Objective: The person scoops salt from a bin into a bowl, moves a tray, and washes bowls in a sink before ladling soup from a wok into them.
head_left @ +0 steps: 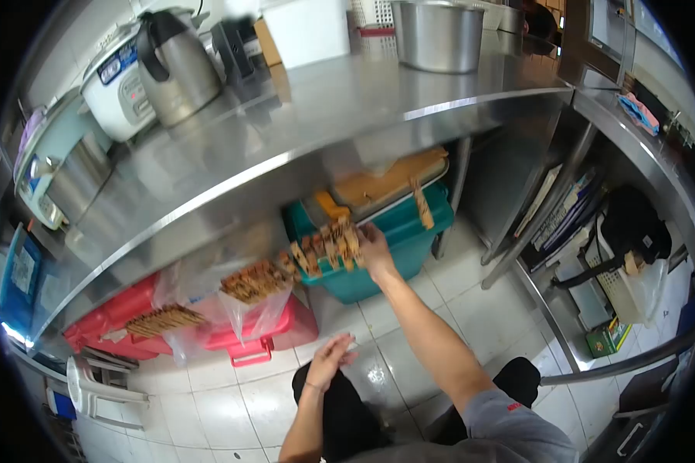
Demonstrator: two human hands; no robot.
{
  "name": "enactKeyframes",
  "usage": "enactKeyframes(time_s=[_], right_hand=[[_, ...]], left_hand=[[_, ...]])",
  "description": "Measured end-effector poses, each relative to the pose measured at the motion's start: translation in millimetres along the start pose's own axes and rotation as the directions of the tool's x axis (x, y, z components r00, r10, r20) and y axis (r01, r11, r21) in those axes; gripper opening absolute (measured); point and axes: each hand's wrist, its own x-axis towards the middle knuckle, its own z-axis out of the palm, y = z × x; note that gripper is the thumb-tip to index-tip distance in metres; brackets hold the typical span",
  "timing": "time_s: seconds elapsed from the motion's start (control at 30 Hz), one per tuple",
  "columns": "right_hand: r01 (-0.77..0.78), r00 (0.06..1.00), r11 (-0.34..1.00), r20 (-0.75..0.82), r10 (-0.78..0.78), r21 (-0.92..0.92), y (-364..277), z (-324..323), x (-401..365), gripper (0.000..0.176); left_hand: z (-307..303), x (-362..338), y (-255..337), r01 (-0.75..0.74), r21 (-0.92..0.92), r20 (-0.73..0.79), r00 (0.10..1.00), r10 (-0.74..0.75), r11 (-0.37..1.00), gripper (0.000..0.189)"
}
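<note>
My right hand (373, 251) reaches under the steel counter, its fingers pressed to the right end of a row of brown patterned pieces (324, 247) on the rim of the teal bin (355, 284). Whether it grips one of them is hard to make out. Above my left knee, my left hand (332, 359) hangs with its fingers apart and nothing in them. Another bundle of brown pieces (255, 282) lies on plastic over the red bin (297, 322), and a further one (164, 320) is farther left. One single piece (422, 204) leans on the teal bin's right side.
On the steel counter (316, 116) stand a rice cooker (123, 89), a steel jug (179, 77), a white container (305, 35) and a steel pot (439, 38). A white stool (93, 386) is at lower left. The right shelf holds a basket (624, 289) and a black bag (637, 224).
</note>
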Motion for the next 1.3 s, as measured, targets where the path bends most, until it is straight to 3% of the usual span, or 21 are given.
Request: enactKeyframes(time_s=[0.07,0.2,0.27,0.3,0.33,0.37,0.4,0.43,0.47,0.5,0.53,0.57,0.6,0.67,0.73,0.77,0.83,1.0,1.1,1.17,1.3], right_hand=[[0.076,0.996,0.997,-0.051,-0.077,-0.015,8,-2,3,0.023],[-0.254,0.966,0.957,0.016,0.259,-0.138,-17,-26,-63,0.024],[-0.288,0.957,0.929,-0.090,0.274,-0.230,-62,-35,-133,0.026],[-0.199,0.980,0.910,-0.069,0.186,-0.365,-95,-46,-169,0.025],[-0.162,0.987,0.875,-0.059,0.153,-0.456,-139,-54,-195,0.023],[-0.230,0.967,0.870,-0.203,0.154,-0.436,-201,-38,-208,0.022],[-0.080,0.989,0.554,-0.137,-0.062,-0.828,-283,-17,-204,0.024],[-0.050,0.981,0.403,-0.121,-0.152,-0.914,-361,16,-186,0.026],[0.107,0.958,0.439,-0.027,-0.287,-0.892,-419,31,-161,0.029],[0.126,0.964,0.354,0.030,-0.263,-0.927,-478,58,-136,0.038],[0.303,0.924,0.085,0.271,-0.269,-0.949,-517,78,-108,0.049],[0.287,0.947,0.060,0.273,-0.170,-0.956,-536,85,-80,0.065],[0.433,0.892,-0.031,0.433,-0.129,-0.901,-532,59,-40,0.083],[0.401,0.906,0.011,0.398,0.141,-0.916,-531,64,21,0.114],[0.542,0.814,-0.129,0.481,0.325,-0.830,-492,1,101,0.130],[0.645,0.741,-0.155,0.563,0.365,-0.749,-462,-39,135,0.125],[0.592,0.672,-0.122,0.405,0.620,-0.797,-494,30,112,0.106],[0.414,0.815,-0.403,0.135,0.564,-0.816,-499,88,74,0.107],[0.377,0.835,-0.361,0.144,0.532,-0.853,-485,81,62,0.107],[0.452,0.809,-0.357,0.207,0.551,-0.818,-465,83,53,0.106],[0.590,0.701,-0.250,0.334,0.629,-0.767,-460,186,-25,0.106]], left_hand=[[-1,-15,-8,0.056,0.011,-0.030,0.998,-0.055,0.998,0.040],[7,-96,37,0.218,0.108,-0.110,0.972,-0.206,0.970,0.041],[-2,-161,67,0.187,0.131,-0.154,0.974,-0.167,0.974,0.037],[-9,-198,78,0.176,0.110,-0.233,0.961,-0.147,0.978,0.034],[-14,-237,97,0.187,0.228,-0.315,0.943,-0.109,0.956,0.034],[-20,-276,113,0.206,0.343,-0.386,0.920,-0.062,0.917,0.033],[-37,-314,111,0.221,0.356,-0.411,0.910,-0.060,0.908,0.031],[-52,-345,108,0.240,0.357,-0.449,0.892,-0.060,0.903,0.028],[-53,-369,126,0.326,0.292,-0.516,0.845,-0.139,0.899,0.021],[-53,-391,139,0.422,0.146,-0.577,0.771,-0.270,0.895,0.020],[-68,-411,114,0.482,0.308,-0.603,0.766,-0.223,0.821,0.030],[-70,-422,116,0.534,0.432,-0.622,0.760,-0.189,0.727,0.041],[-74,-432,113,0.597,0.530,-0.627,0.754,-0.195,0.603,0.047],[-68,-442,123,0.768,0.386,-0.709,0.601,-0.368,0.511,0.048],[-45,-474,147,0.737,0.182,-0.840,0.461,-0.287,0.651,0.048],[-25,-488,165,0.696,0.085,-0.873,0.397,-0.283,0.713,0.048],[15,-511,170,0.683,-0.037,-0.881,0.322,-0.347,0.729,0.047],[116,-568,118,0.761,-0.217,-0.828,0.188,-0.528,0.612,0.046],[166,-589,57,0.798,-0.308,-0.713,0.167,-0.681,0.518,0.044],[180,-595,86,0.834,-0.396,-0.470,0.176,-0.865,0.385,0.045],[170,-611,73,0.779,-0.468,-0.484,0.169,-0.859,0.417,0.047]])
